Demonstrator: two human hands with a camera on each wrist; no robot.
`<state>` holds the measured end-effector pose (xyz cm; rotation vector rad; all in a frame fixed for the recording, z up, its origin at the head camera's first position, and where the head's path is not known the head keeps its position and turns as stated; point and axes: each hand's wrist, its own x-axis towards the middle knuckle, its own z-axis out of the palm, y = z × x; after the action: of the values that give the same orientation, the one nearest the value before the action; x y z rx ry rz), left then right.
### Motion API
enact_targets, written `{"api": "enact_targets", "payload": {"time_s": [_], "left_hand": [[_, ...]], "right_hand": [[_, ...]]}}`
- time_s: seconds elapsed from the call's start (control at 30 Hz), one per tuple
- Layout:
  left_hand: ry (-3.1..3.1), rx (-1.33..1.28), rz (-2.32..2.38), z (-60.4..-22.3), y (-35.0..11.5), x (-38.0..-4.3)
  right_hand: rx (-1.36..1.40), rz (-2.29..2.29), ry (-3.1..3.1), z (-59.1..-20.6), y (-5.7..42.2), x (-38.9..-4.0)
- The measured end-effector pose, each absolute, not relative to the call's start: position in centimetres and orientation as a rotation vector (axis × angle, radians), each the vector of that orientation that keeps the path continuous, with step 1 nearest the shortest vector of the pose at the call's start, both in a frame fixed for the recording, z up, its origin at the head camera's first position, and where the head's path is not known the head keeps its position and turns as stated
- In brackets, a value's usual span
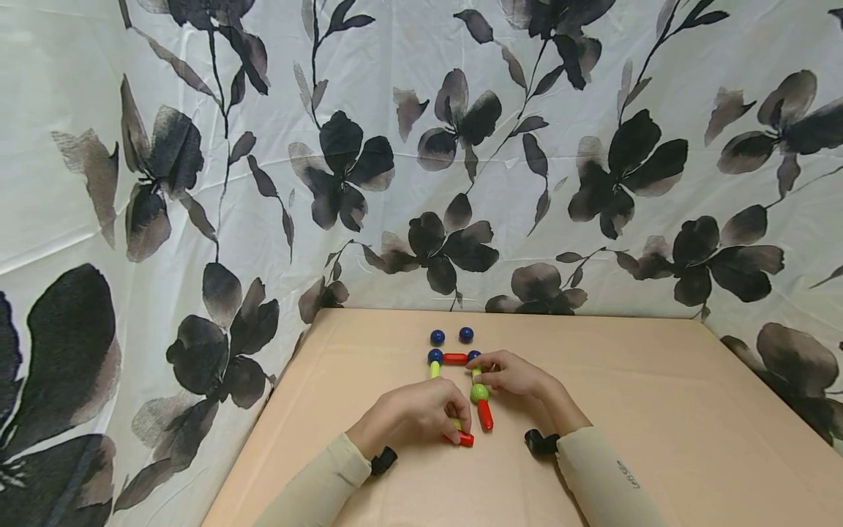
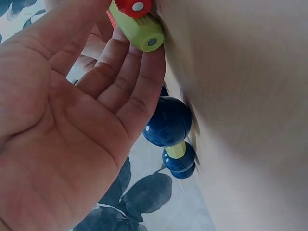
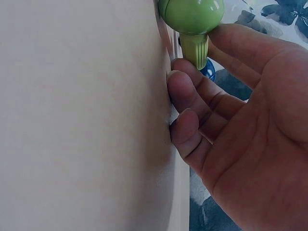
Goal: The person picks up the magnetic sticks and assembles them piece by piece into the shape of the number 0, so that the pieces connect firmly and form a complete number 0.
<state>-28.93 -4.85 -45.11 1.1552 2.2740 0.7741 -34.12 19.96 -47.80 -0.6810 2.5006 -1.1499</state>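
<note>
My left hand (image 1: 428, 410) holds a yellow-green magnetic stick (image 2: 147, 37), with a red stick (image 1: 465, 439) right beside it; silvery discs show in their ends. My right hand (image 1: 514, 375) pinches another yellow-green stick (image 3: 195, 50) just beyond a green ball (image 1: 479, 394). From that ball a second red stick (image 1: 486, 415) points toward me. At the far end, a blue ball (image 1: 435, 356) and another blue ball (image 1: 473, 356) are bridged by a short red stick (image 1: 454, 359). A further yellow-green stick (image 1: 435, 370) runs from the left blue ball toward my left hand.
Behind the built shape lie two loose blue balls, one on the left (image 1: 437, 337) and one on the right (image 1: 466, 334). The tan table (image 1: 658, 395) ends at a white cloth (image 1: 408, 183) with dark flowers. Black straps sit on both wrists.
</note>
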Motion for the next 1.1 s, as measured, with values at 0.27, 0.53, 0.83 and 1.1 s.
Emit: {"api": "enact_targets", "payload": {"time_s": [0.27,0.53,0.83,1.1], "left_hand": [[2.277,1.155,0.785,-45.04,-4.85,-29.20],[2.271,1.177,0.805,-44.81,-4.86,-29.25],[2.252,1.162,0.815,-44.90,-4.86,-29.29],[2.230,1.195,0.869,-44.54,-5.53,-29.54]], "right_hand": [[-0.678,-1.149,2.506,-47.77,19.96,-34.26],[-0.660,-1.162,2.504,-47.71,19.95,-34.34],[-0.647,-1.153,2.502,-47.77,20.03,-34.33],[-0.645,-1.158,2.497,-47.95,20.05,-34.20]]}}
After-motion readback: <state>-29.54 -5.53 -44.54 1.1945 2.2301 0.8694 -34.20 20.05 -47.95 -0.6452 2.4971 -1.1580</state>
